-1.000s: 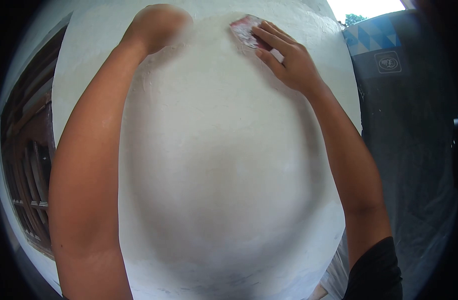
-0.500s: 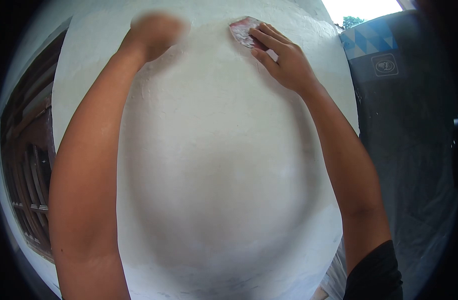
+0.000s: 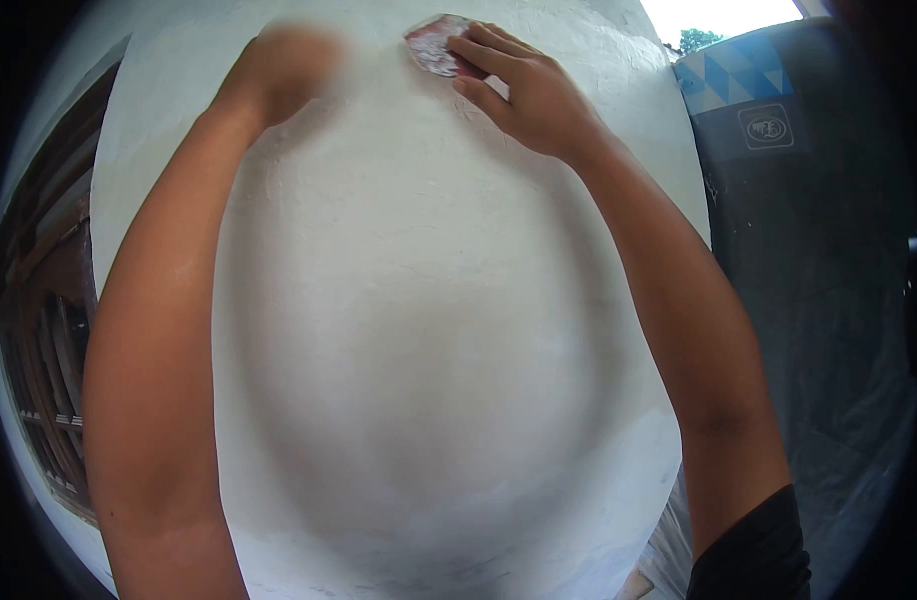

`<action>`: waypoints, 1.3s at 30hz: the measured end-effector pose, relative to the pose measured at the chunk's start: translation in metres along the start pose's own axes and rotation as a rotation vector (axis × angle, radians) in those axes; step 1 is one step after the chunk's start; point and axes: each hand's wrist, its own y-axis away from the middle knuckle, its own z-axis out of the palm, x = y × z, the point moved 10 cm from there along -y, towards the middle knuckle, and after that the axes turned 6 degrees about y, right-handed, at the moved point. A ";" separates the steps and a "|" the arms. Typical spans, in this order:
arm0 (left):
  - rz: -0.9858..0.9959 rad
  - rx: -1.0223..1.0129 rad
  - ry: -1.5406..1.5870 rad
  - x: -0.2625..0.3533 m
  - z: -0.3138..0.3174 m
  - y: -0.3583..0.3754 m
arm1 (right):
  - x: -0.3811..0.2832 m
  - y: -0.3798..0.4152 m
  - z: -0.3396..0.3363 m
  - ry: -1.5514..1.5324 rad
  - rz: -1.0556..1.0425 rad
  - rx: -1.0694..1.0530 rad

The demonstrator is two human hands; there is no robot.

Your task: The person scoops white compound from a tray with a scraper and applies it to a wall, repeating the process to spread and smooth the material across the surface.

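A pale, plastered wall [image 3: 429,250] fills the middle of the view. My right hand [image 3: 524,90] is high on it, fingers laid over a flat, reddish and whitish piece [image 3: 434,48] pressed against the surface. The piece sticks out to the left of the fingertips. My left hand [image 3: 289,70] is raised at the upper left, close to the wall. Motion blurs its fingers, so their shape and anything in them cannot be made out.
A dark wooden window frame with bars [image 3: 54,330] is at the far left. On the right stands a large dark wrapped object [image 3: 809,260] with a blue and white patterned band [image 3: 739,75]. Clear plastic sheeting [image 3: 669,540] lies at the lower right.
My right hand has moved left and slightly up along the wall with the reddish piece. My left hand has shifted a little to the left.
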 end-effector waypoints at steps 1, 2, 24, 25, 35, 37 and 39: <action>-0.001 -0.006 0.003 0.000 0.002 -0.003 | -0.002 -0.002 0.008 0.044 -0.007 -0.006; -0.004 -0.002 0.008 -0.003 0.002 -0.004 | -0.003 0.002 0.010 0.039 -0.005 -0.011; -0.062 0.002 0.026 0.006 0.000 0.006 | 0.033 0.043 -0.016 0.041 0.078 0.030; -0.058 0.004 0.029 0.007 0.000 0.005 | 0.030 0.028 -0.015 0.000 0.105 0.008; -0.015 0.045 0.084 0.016 -0.006 0.007 | 0.028 0.061 -0.007 -0.031 0.139 -0.128; -0.033 0.042 0.130 0.018 -0.010 0.008 | 0.028 0.051 -0.010 -0.020 0.126 -0.073; -0.067 0.012 0.098 0.018 -0.008 0.007 | 0.023 0.032 -0.017 -0.015 0.076 0.015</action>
